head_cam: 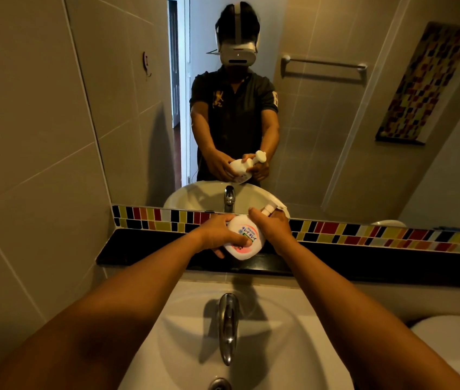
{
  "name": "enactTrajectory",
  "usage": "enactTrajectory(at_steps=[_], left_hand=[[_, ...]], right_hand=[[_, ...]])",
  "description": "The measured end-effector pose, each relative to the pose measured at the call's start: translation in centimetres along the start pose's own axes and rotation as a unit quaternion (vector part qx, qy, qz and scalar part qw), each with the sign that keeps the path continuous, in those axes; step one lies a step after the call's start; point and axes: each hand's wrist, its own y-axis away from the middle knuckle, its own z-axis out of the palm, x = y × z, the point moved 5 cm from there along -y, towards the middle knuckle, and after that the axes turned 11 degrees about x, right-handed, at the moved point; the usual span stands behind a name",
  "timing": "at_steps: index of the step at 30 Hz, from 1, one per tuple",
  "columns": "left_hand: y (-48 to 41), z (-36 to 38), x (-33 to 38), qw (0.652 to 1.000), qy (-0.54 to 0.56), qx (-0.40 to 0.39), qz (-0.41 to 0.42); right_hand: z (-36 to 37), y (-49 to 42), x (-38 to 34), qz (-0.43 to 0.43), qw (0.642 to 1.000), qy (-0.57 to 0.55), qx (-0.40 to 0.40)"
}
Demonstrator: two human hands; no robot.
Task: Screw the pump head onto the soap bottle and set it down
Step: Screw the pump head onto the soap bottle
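A white soap bottle [244,239] with a pink and green label is held tilted above the black ledge, its base toward me and its neck pointing up and to the right. My left hand [219,233] wraps around the bottle's body. My right hand [272,228] is closed around the neck, where the white pump head [268,210] sticks out past my fingers. The joint between pump head and bottle is hidden by my right hand. The mirror shows the same grip from the front.
A black stone ledge [364,263] runs below the mirror, backed by a strip of coloured mosaic tiles [378,235]. Below it lies the white sink [293,347] with a chrome tap [228,325]. A white toilet lid [454,342] sits at the lower right.
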Motion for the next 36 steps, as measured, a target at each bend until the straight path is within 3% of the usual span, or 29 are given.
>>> enactTrajectory(at_steps=[11, 16, 21, 31, 36], left_hand=[[-0.3, 0.6, 0.2, 1.000, -0.012, 0.016, -0.001], [-0.3, 0.4, -0.5, 0.999, 0.018, -0.032, -0.030], [-0.3, -0.1, -1.9, 0.990, 0.119, -0.036, -0.067], [-0.6, -0.6, -2.7, 0.970, 0.216, -0.042, -0.100], [-0.9, -0.9, -3.1, 0.970, 0.208, -0.055, -0.115]], right_hand=[[-0.6, -0.6, 0.6, 0.000, 1.000, 0.004, -0.015], [-0.7, 0.0, 0.4, 0.005, 0.995, 0.015, -0.094], [-1.2, 0.3, 1.2, -0.001, 0.979, 0.059, -0.194], [-0.8, 0.4, 2.9, 0.017, 0.974, 0.043, -0.224], [-0.4, -0.2, 3.1, 0.034, 0.972, 0.039, -0.231]])
